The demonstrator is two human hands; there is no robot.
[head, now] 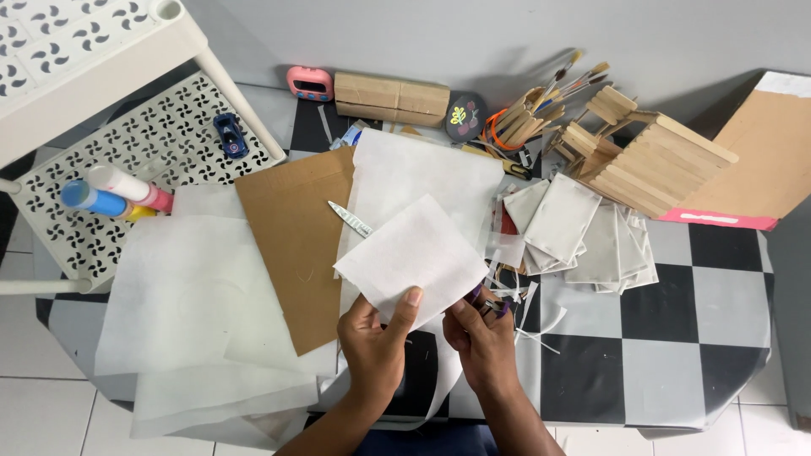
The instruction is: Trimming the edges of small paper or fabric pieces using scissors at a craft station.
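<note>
You held a white paper square (411,252) just above the counter (676,355), near its front edge and over the larger white sheet (422,173) lying there. Your left hand (374,346) was closed on the square's lower edge, thumb pressed on top. Your right hand (483,338) was closed on the lower right corner; something dark with purple handles showed between its fingers, probably scissors, though I couldn't tell for sure.

The paper looked thin and limp. Pinched only along one edge, it could have sagged or creased, and a tug from both hands could have torn it. If those were scissors, your left thumb sat close to where a blade would enter, so a slip could have nicked it.

Loose paper strips (528,308) lay just beside your right hand and could have caught in the cut. A small blade-like tool (350,219) rested on the brown cardboard (296,245) just past the square, where a careless reach could have met it. To the right, the stack of white pieces (583,241) sat loosely fanned beside the craft-stick house (642,160), and a sleeve could have scattered it.
</note>
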